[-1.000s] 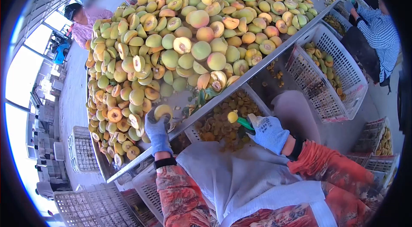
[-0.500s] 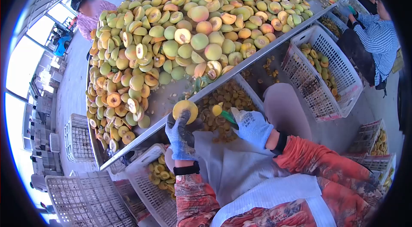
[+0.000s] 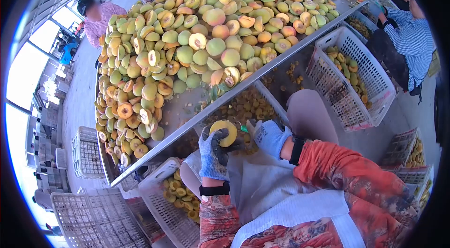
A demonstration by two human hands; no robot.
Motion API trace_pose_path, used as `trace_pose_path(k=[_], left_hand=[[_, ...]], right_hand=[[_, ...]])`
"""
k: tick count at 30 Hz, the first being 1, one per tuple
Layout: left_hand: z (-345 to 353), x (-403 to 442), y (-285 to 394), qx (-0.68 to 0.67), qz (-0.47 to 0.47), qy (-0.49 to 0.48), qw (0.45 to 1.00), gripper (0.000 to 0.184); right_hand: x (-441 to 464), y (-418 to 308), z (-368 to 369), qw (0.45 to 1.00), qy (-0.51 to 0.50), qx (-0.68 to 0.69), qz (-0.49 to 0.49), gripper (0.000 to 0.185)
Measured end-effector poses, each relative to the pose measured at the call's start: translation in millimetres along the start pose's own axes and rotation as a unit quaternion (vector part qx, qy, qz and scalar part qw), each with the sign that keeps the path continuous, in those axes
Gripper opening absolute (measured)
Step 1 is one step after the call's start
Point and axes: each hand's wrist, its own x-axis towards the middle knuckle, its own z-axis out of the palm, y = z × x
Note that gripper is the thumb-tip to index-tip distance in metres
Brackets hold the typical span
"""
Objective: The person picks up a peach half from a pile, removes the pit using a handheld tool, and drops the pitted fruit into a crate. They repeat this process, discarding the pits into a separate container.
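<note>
My left hand, in a blue and dark glove, is closed around a peach half with its yellow cut face turned up. Just to the right, my right hand, also gloved, is closed on a green-handled tool; the tool's tip is hidden at the peach half. Both hands are in front of the metal table's edge, above a crate of small peach pieces. Beyond the edge, halved peaches are heaped on the table.
A crate of peach halves stands at lower left, beside an upturned-looking crate. Another white crate holds peach pieces at right. One person stands at the far left; another sits at right.
My left hand took a peach half off the table and brought it back over the near edge, then rightward. My right hand moved left with the tool, which now meets the peach half.
</note>
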Motion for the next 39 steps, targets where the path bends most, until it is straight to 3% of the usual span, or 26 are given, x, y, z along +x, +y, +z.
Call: trace_pose_path(k=[2,3,6,8,10,12,13,16,20,22,25,27,28,30,31,32,33,34,36,38,39], left_hand=[[-0.5,0.6,18.3,0.022,0.023,-0.026,0.999,0.038],[-10.3,2.5,22.2,-0.003,0.021,-0.031,0.999,0.037],[-31.7,4.1,23.1,-0.018,0.027,-0.027,0.999,0.036],[-33.0,0.3,20.3,-0.123,-0.029,-0.038,0.991,0.04],[-38.2,-1.5,7.3,-0.115,-0.028,-0.034,0.992,0.045],[-20.9,-9.6,5.9,-0.06,0.011,0.034,0.998,0.043],[-17.2,-16.3,2.2,0.029,0.12,0.0,0.992,0.04],[-6.7,-12.8,7.6,-0.087,0.06,0.015,0.994,0.036],[-4.7,-20.4,11.9,-0.061,0.086,0.029,0.994,0.035],[-6.8,-25.4,13.3,0.116,0.145,0.049,0.981,0.039],[10.4,-42.7,10.3,0.157,0.224,0.054,0.96,0.038],[19.7,-50.5,11.5,0.117,0.219,0.079,0.965,0.033],[22.0,-51.7,11.6,0.075,0.215,0.102,0.968,0.029],[17.5,-55.4,7.7,0.087,0.228,0.093,0.965,0.026],[16.0,-56.0,5.3,0.142,0.24,0.106,0.954,0.027],[15.3,-57.2,3.8,0.199,0.251,0.118,0.94,0.029],[16.8,-59.9,3.9,0.202,0.251,0.115,0.94,0.029],[20.8,-61.5,4.9,0.158,0.268,0.115,0.943,0.028],[25.6,-60.5,4.6,0.111,0.281,0.116,0.946,0.03],[30.7,-55.7,5.5,0.123,0.363,0.1,0.918,0.031],[17.4,-45.6,-0.4,0.214,0.367,0.087,0.901,0.036]], right_hand=[[-6.3,3.2,-10.3,0.971,-0.14,0.196,0.011,0.048],[-5.8,5.7,-10.6,0.942,-0.13,0.296,0.092,0.048],[-1.6,17.4,-2.2,0.901,-0.138,0.387,0.137,0.05],[1.5,23.2,-18.0,0.871,-0.126,0.446,0.161,0.05],[6.3,31.2,-59.2,0.805,-0.015,0.573,0.156,0.044],[9.6,30.7,-76.8,0.823,0.025,0.549,0.143,0.04],[9.2,27.0,-77.6,0.834,0.019,0.537,0.128,0.039],[10.9,29.3,-86.2,0.858,0.015,0.501,0.112,0.036],[6.7,34.4,-91.4,0.875,0.03,0.471,0.103,0.038],[3.8,39.0,-95.1,0.877,0.032,0.47,0.092,0.039],[0.5,34.9,-96.6,0.844,-0.023,0.532,0.063,0.038],[1.9,22.3,-95.5,0.711,-0.012,0.7,0.068,0.034],[2.0,22.4,-96.7,0.712,-0.012,0.699,0.067,0.034],[4.2,29.6,-110.1,0.448,-0.176,0.872,0.094,0.035],[5.4,33.6,-107.1,0.447,-0.176,0.872,0.093,0.035],[7.2,40.2,-101.7,0.399,-0.241,0.881,0.085,0.036],[7.5,43.6,-99.1,0.348,-0.304,0.884,0.077,0.037],[6.9,45.2,-103.8,0.349,-0.3,0.884,0.08,0.037],[3.7,42.5,-121.0,0.166,-0.332,0.921,0.115,0.036],[4.7,30.9,-109.1,0.159,-0.305,0.931,0.123,0.039],[9.5,34.2,-99.7,0.137,-0.318,0.931,0.119,0.042]])
